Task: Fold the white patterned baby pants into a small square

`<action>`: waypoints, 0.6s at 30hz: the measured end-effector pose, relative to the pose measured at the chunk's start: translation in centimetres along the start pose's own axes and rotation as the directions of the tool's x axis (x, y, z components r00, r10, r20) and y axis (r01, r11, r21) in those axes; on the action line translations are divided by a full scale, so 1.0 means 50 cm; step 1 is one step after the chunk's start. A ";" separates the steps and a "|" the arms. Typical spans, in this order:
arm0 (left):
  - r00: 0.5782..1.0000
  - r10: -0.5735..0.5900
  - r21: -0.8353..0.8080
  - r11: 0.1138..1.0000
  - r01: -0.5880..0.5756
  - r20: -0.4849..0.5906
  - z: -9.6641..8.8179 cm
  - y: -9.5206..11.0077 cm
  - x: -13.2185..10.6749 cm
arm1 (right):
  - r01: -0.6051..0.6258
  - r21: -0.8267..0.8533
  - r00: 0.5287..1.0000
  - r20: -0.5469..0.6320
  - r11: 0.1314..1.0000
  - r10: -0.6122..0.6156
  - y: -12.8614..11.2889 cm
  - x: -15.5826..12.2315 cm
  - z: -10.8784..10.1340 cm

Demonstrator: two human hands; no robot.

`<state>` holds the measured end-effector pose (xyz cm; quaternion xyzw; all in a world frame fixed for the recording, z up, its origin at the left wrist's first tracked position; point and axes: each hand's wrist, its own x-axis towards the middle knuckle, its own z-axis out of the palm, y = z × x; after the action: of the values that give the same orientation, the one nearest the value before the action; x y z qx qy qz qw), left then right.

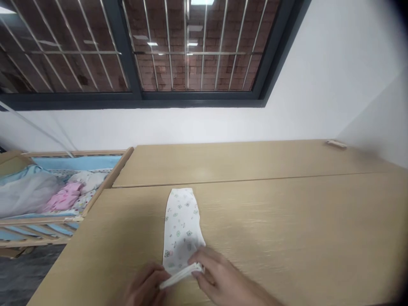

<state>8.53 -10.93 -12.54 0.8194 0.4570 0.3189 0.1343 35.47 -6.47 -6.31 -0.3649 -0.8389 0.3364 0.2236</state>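
Pinching narrowly, the left hand holds the near end of the long white printed cloth, nearest the left edge of the pale wooden table; the right hand pinches likewise. Uneven pulling could crease it.

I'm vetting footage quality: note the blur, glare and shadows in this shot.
Head view: left hand and right hand look blurred; bright spots glare in the window; soft shadow dims the tabletop left of the patterned cloth; the right-hand corners turn dark and blurry.
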 end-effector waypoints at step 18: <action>0.862 -0.494 0.064 0.862 0.502 -0.111 0.071 -0.207 0.399 | -0.348 0.001 0.878 -0.350 0.938 0.326 0.282 0.367 -0.024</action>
<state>11.51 11.65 -12.56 0.6634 0.6728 0.2890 0.1541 31.07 15.17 -13.40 -0.5651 -0.7203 0.2747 0.2937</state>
